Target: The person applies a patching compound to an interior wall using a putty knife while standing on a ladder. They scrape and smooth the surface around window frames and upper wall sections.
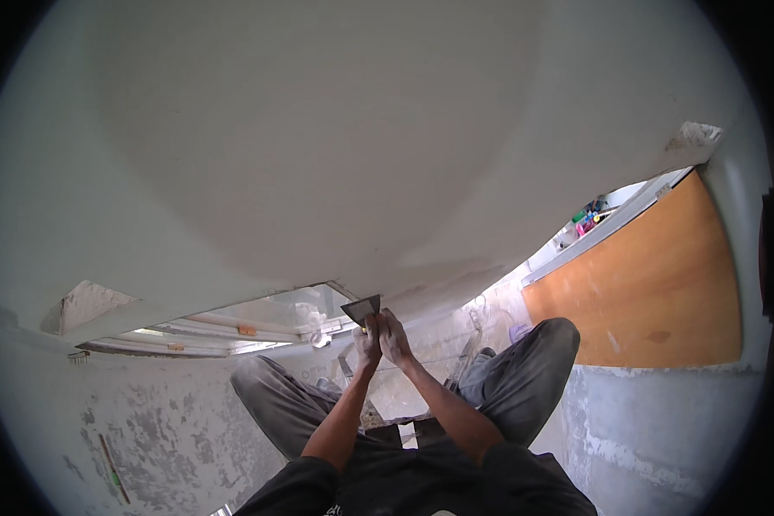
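Observation:
A putty knife (pixel 360 308) with a broad, dark triangular blade points up and away from me, near the lower edge of the pale plastered surface. My left hand (pixel 367 346) is closed round its handle, where a small yellow spot shows. Pressed close beside it, my right hand (pixel 396 340) has its fingers closed at the base of the blade. The hands hide most of the handle. Both forearms reach forward between my bent knees.
The smooth pale plastered surface (pixel 318 146) fills the upper view. A window (pixel 258 318) lies behind to the left, and an orange-brown wooden door (pixel 645 284) at right. Patchy grey wall (pixel 163 421) is at lower left, with a thin stick (pixel 113 469). Colourful items (pixel 589 219) show past the door.

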`<state>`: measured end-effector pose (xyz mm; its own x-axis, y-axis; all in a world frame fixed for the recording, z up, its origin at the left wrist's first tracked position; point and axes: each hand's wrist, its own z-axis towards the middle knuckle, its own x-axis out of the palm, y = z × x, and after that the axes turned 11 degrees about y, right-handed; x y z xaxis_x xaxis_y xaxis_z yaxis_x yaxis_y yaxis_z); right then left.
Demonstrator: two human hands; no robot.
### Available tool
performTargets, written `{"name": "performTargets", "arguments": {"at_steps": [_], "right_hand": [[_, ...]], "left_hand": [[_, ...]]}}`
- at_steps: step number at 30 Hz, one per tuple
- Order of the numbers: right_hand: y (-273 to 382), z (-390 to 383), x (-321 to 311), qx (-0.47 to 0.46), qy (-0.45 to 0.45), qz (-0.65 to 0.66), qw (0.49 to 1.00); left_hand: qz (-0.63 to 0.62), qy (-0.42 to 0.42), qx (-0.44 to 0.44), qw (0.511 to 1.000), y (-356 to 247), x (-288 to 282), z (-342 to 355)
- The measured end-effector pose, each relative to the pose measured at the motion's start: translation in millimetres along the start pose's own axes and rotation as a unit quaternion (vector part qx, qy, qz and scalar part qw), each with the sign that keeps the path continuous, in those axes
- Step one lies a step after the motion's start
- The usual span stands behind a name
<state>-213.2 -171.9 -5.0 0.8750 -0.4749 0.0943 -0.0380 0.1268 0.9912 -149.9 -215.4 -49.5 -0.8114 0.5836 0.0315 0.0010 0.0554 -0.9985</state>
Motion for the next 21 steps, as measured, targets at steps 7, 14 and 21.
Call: {"name": "performTargets", "arguments": {"at_steps": [7,14,21], "right_hand": [[-29.6,-9.8,3.4,-0.026,-0.026,-0.119,0.992],[-39.4,-7.6,-7.2,0.021,-0.014,-0.077,0.997],[6.7,4.8,-3.7,0.002,-0.015,-0.043,0.999]], "left_hand": [[0.002,0.005,-0.028,1.000,-4.7,2.3,-7.8],[0.043,0.008,-0.059,0.997,12.4,6.0,-3.6],[0.053,-0.024,0.041,0.997,-12.9,9.5,6.4]]}}
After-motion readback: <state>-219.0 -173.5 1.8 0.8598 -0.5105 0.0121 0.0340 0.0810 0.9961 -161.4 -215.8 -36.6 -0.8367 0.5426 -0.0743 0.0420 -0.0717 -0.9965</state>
